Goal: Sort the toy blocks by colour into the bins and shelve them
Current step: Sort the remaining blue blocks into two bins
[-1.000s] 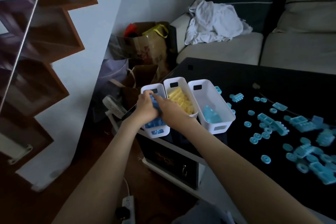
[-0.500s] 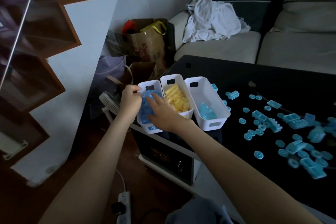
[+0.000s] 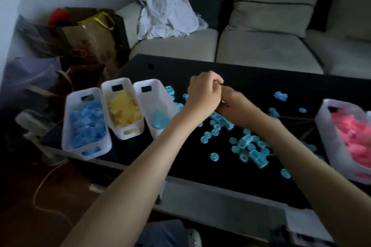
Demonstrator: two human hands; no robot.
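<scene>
Seeing filled bins (image 3: 67,138), we judge many blue blocks (image 3: 245,142) remain on the desk (image 3: 261,82); left hand (image 3: 202,94), right hand (image 3: 235,104) curled, contents unclear.

**A Home Living Room**

A pale cushioned sofa (image 3: 265,52) with a crumpled white cloth (image 3: 168,16) on its seat stands behind a low black counter (image 3: 271,88) strewn with toy blocks (image 3: 249,144). Paper shopping bags (image 3: 84,40) crowd the corner by the wall. A small fan (image 3: 30,124) sits on the wooden floor (image 3: 18,218) beside a trailing cord (image 3: 37,192).
</scene>
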